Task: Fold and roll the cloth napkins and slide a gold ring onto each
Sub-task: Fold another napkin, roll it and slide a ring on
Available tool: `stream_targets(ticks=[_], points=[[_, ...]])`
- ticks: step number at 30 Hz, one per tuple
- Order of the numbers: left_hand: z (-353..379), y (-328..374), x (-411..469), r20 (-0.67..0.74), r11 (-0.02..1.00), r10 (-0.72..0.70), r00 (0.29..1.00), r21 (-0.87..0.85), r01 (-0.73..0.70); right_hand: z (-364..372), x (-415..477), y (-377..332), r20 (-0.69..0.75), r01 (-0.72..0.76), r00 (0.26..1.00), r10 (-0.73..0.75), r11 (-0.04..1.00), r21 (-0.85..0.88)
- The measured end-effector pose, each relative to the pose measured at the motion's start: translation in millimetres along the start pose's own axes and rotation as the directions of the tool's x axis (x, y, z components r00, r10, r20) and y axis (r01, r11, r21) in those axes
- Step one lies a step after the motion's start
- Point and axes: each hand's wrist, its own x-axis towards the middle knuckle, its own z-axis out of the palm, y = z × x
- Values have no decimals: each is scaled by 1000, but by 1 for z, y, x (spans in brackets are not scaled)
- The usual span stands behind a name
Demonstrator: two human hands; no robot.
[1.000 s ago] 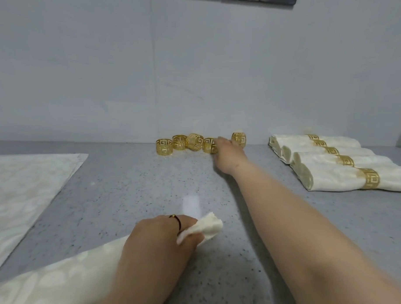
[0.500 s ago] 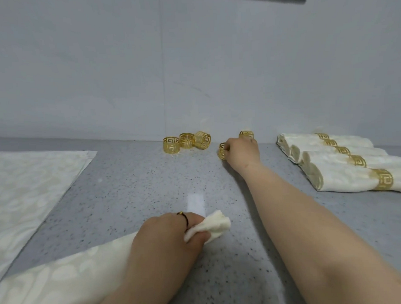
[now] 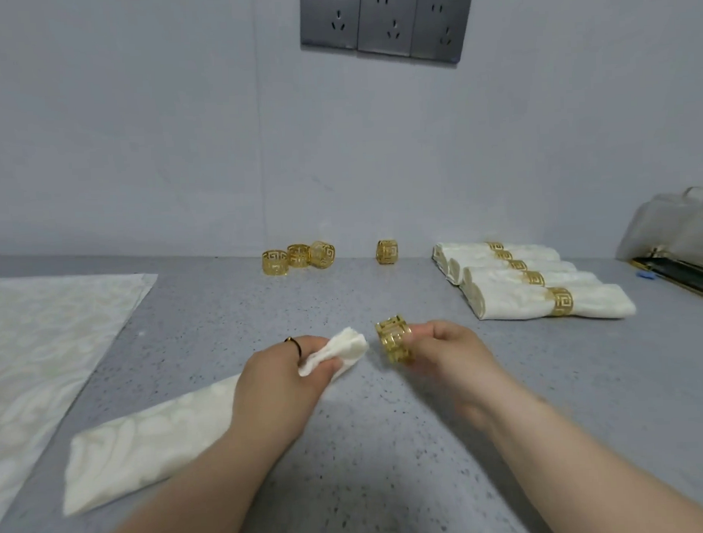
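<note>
A rolled cream napkin [image 3: 148,441] lies slantwise on the grey counter. My left hand [image 3: 282,380] grips it near its right end, which sticks out past the fingers. My right hand [image 3: 448,354] pinches a gold ring [image 3: 394,339], its opening facing the napkin's tip with a small gap between them. Three gold rings [image 3: 297,257] stand together by the wall, and a single gold ring [image 3: 387,251] stands to their right. Several rolled napkins with rings [image 3: 517,278] lie side by side at the back right.
A flat cream cloth [image 3: 45,336] covers the counter at the left. At the far right edge sits a clear plastic bag [image 3: 675,231] over a dark object [image 3: 677,273]. Grey wall sockets [image 3: 385,24] are high on the wall.
My right hand picked a gold ring from the row by the wall and brought it back to the napkin's tip. My left hand kept its grip on the rolled napkin.
</note>
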Motion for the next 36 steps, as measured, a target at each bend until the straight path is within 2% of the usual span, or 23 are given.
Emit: stream_targets(ticks=[2,4,9,11,15,19,22,30,33,36], points=[[3,6,-5,5,1000,13,1000,-27,-13,-1,-22,5,60,-60,997,48,975,214],[5,10,-10,16,998,31,999,-54,-30,2,-37,10,49,-64,998,50,931,359],[9,15,-14,29,990,34,999,-138,-29,7,-43,11,-2,29,999,-32,868,496],[9,17,-15,30,983,25,999,-181,-19,5,-43,11,24,70,996,-91,884,463],[12,17,-17,55,982,21,998,-187,-10,3,-40,15,36,200,976,-214,951,234],[13,19,-18,80,978,17,997,-211,0,5,-40,16,87,270,958,-274,961,57],[12,22,-18,86,967,28,996,-254,-5,5,-41,16,120,249,959,-255,966,65],[10,22,-19,62,985,18,998,-174,-7,1,-37,16,141,96,982,-129,970,221],[9,20,-18,102,987,18,995,-163,-1,-2,-34,17,203,95,970,-133,978,186],[9,18,-18,119,986,40,992,-165,-20,-5,-32,17,272,36,957,-99,973,229]])
